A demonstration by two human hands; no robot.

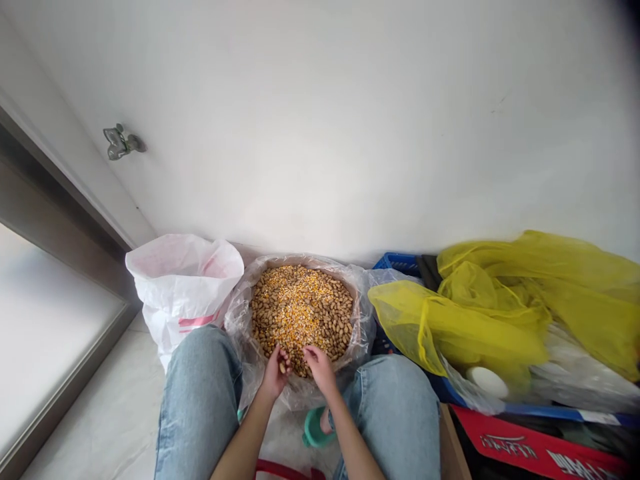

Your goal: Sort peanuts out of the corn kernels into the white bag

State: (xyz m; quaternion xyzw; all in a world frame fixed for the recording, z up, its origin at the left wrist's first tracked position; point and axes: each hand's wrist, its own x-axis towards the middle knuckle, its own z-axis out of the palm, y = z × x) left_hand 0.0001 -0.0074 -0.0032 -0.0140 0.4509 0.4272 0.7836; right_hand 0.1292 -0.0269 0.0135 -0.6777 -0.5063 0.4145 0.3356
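A round container lined with clear plastic (363, 313) stands between my knees, filled with yellow corn kernels (295, 320) and unshelled peanuts (339, 319). Over its near edge, my left hand (276, 372) has its fingers curled around what look like a few peanuts. My right hand (320, 368) is just to the right, above the near part of the pile, with thumb and fingertips pinched together. Whatever is between those fingertips is too small to make out. The two hands are a little apart.
An open white sack (183, 293) stands left of the container. At the right, a blue crate (400, 261) holds yellow mesh bags (480, 327) and clear plastic. A red box (525, 443) lies below it. A white wall rises behind, with a metal tap (120, 142).
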